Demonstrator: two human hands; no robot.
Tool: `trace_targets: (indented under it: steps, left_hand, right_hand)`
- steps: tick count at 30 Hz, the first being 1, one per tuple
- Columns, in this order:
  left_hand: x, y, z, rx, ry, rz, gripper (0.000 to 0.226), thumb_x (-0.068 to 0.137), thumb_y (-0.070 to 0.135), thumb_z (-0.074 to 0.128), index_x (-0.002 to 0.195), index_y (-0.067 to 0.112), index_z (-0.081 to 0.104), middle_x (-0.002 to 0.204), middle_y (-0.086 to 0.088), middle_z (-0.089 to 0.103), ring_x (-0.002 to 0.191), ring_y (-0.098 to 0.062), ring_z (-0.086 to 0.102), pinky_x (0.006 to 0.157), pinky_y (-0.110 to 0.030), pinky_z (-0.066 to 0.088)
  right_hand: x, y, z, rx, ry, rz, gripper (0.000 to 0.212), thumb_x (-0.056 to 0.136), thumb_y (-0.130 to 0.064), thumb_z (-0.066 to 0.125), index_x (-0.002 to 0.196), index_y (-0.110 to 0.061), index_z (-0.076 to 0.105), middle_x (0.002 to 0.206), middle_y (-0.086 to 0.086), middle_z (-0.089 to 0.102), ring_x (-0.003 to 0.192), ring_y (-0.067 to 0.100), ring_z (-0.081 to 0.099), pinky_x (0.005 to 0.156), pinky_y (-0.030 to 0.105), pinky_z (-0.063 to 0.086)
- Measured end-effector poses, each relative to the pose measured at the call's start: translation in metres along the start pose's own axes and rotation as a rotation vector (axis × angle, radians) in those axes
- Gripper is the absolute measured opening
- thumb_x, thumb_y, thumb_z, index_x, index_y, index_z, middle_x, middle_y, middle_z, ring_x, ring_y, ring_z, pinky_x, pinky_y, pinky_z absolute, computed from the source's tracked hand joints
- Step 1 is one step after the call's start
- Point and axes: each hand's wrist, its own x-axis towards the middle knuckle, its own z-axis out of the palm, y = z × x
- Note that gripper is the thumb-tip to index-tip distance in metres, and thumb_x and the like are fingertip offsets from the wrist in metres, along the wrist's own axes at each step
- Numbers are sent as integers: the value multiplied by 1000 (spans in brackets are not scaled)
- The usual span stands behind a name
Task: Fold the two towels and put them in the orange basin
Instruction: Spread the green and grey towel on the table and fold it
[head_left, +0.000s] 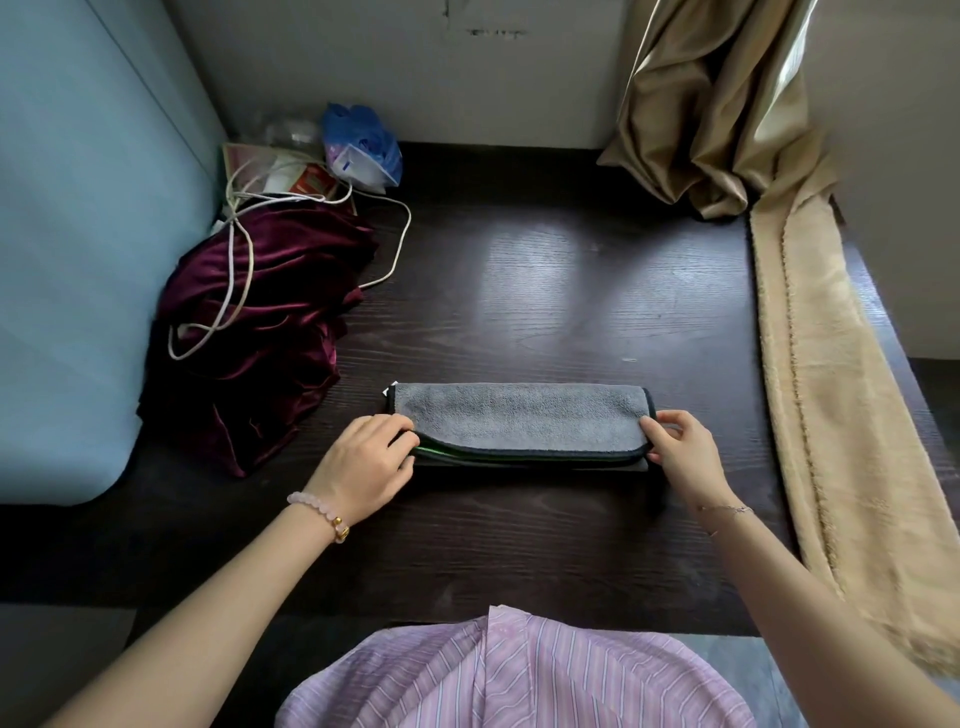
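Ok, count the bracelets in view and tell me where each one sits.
2. A pink bead bracelet is on the left wrist; a thin chain bracelet is on the right wrist. None seems hidden.

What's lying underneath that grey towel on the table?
A thin green edge shows along the near side of the grey towel, above a dark layer on the table. Whether these are a second towel or this towel's own folds is covered.
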Motion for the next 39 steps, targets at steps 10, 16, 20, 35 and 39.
trace_targets:
  steps: [10,16,20,35,39]
  left_hand:
    - [-6,1,-6,-59,47,28,19,79,8,47,92,12,61,85,-1,61,82,-18,57,85,-28,40]
    - [-13,5,2,-72,-86,-64,34,58,11,85,84,15,64,83,3,60,82,-12,50,80,-25,38]
    - [-11,7,4,-50,-102,-86,33,60,27,86,80,16,63,80,3,59,77,-15,54,76,-25,37]
    - [1,12,-2,-293,8,-759,39,81,29,69,111,8,57,110,-9,55,101,-26,54,86,-37,45]
    - [20,18,-1,-507,-154,-1125,63,80,37,68,128,6,41,125,-13,50,112,-28,52,93,-37,42]
  right_hand:
    - [-3,0,1,50,-7,14,13,90,-20,60,101,-13,56,82,-8,59,71,4,57,87,40,53]
    - [-2,3,2,63,27,9,12,90,-20,61,99,-13,59,85,-2,63,76,9,60,85,38,54]
    - [-5,4,2,62,53,-15,10,88,-20,63,96,-15,60,84,-3,62,80,12,60,83,40,55]
    - [-33,-12,14,-414,322,-588,28,79,0,57,107,-2,60,102,16,60,92,35,53,88,31,34]
    - [-47,-27,45,-517,202,-764,35,80,-16,47,109,-5,62,106,12,63,103,24,47,95,33,36]
